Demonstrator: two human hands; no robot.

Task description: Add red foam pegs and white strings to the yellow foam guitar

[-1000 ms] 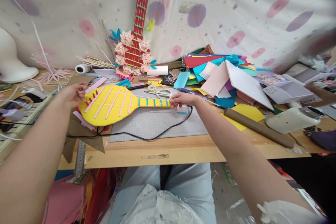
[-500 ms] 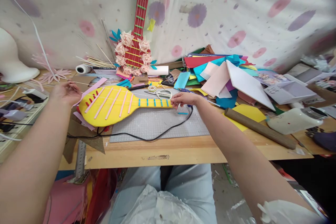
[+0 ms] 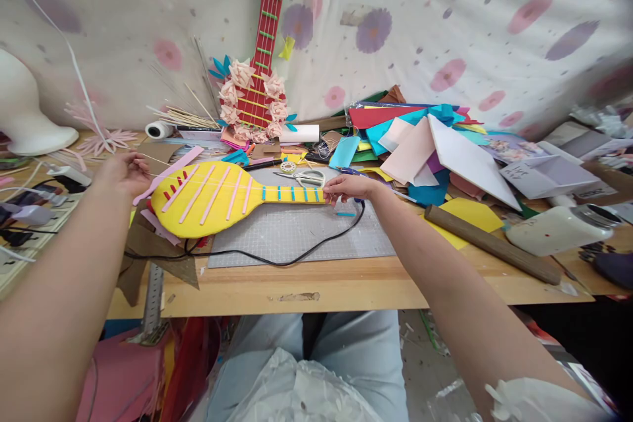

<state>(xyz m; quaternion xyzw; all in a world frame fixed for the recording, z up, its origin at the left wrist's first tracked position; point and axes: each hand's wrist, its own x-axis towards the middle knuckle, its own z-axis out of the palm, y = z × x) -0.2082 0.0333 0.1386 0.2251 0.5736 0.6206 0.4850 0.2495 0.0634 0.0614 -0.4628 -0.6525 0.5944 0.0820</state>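
Observation:
A yellow paper lute (image 3: pixel 208 201) lies across the work surface, its round body to the left and its neck to the right. Pink strips cross the body, short red pieces sit near its left end, and blue strips cross the neck. Thin white string (image 3: pixel 217 184) runs lengthwise over it. Beyond the body's left end, my left hand (image 3: pixel 124 175) is closed on the string and holds it raised. My right hand (image 3: pixel 346 188) pinches at the tip of the neck, where the string ends under its fingers. Scissors (image 3: pixel 309 178) lie just behind the neck.
Beneath the lute are a grey cutting mat (image 3: pixel 297 231) and a black cable (image 3: pixel 267 260). A red lute with paper flowers (image 3: pixel 254 102) leans at the back. Coloured sheets (image 3: pixel 400 145) are piled right of centre, near a brown tube (image 3: pixel 489 244) and white jar (image 3: pixel 558 231). A power strip (image 3: pixel 34 231) lies left.
Both hands keep almost the same places and grips. The string looks slightly lower across the yellow body. The whole view has shifted a little.

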